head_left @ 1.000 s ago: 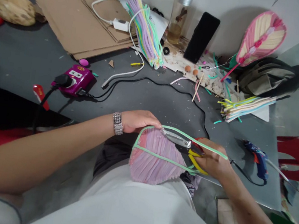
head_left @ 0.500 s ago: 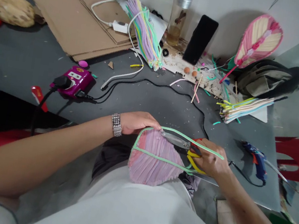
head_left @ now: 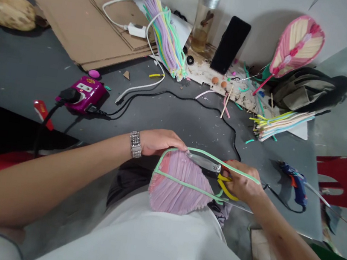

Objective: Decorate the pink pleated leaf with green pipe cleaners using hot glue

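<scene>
My left hand (head_left: 162, 142) is closed on the upper left edge of a fan-shaped piece (head_left: 181, 187) covered in lilac and pink pipe cleaners. A mint green pipe cleaner (head_left: 211, 156) runs along its top edge, and its loose end passes across my right hand. Another green strip crosses the middle of the fan. My right hand (head_left: 243, 182) grips scissors (head_left: 205, 164) with yellow and orange-red handles. Their blades point left, lying along the fan's upper edge close to my left fingertips. The fan rests against my white shirt.
Across the desk lie cardboard sheets (head_left: 63, 20), a bundle of pastel pipe cleaners (head_left: 167, 38), a purple power socket (head_left: 83, 93), a glass bottle (head_left: 204, 22) and a phone (head_left: 230, 45). A finished pink fan (head_left: 298, 46) leans behind. To the right is a blue glue gun (head_left: 294, 186).
The view has shifted slightly, so the desk things appear a little further left. Both hands, the scissors and the fan hold almost the same position.
</scene>
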A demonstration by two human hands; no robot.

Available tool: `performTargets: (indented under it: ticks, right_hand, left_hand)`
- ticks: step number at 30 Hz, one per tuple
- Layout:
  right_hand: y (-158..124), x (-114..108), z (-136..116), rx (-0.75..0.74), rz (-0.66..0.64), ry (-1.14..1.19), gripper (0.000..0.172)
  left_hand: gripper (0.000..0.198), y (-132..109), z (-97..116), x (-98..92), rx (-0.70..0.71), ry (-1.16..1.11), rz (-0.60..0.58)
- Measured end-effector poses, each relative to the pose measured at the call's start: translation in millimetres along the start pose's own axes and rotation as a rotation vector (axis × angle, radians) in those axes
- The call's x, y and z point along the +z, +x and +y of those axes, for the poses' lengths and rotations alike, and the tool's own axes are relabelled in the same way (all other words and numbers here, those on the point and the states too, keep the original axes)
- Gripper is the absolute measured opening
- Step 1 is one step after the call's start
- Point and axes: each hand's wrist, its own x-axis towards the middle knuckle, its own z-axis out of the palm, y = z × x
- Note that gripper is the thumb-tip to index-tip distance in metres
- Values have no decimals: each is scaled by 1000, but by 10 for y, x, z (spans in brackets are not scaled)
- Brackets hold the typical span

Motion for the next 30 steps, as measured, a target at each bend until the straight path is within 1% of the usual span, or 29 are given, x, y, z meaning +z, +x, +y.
performTargets:
  ticks: [4, 6, 8, 11, 14, 21, 27, 30]
  right_hand:
    - [22, -14, 10, -5, -63, 6, 8]
    - [35, -21, 1, 14, -39, -12, 7]
    - [50, -43, -12, 3, -14, -42, 6]
    - [79, -103, -41, -47, 16, -135, 13]
    - [122, -151, -82, -56, 52, -200, 20]
    - [223, -139, -163, -74, 126, -233, 24]
    - [244, -112, -130, -159, 222, -238, 24]
    - [252, -100, -83, -187, 197, -214, 22]
  left_hand:
    - [22, 18, -14, -3, -6, -1, -7]
    - [22, 19, -19, -8, -9, -11, -3]
    - [21, 13, -20, -12, -16, -23, -8]
    - [19, -1, -20, -15, -14, -32, -43]
    - [18, -6, -23, -17, -1, -29, -58]
    - [22, -8, -28, -12, -24, -41, -17]
    - [25, 7, -39, -17, -33, -29, -22]
    - [26, 21, -45, -27, -36, -29, -43]
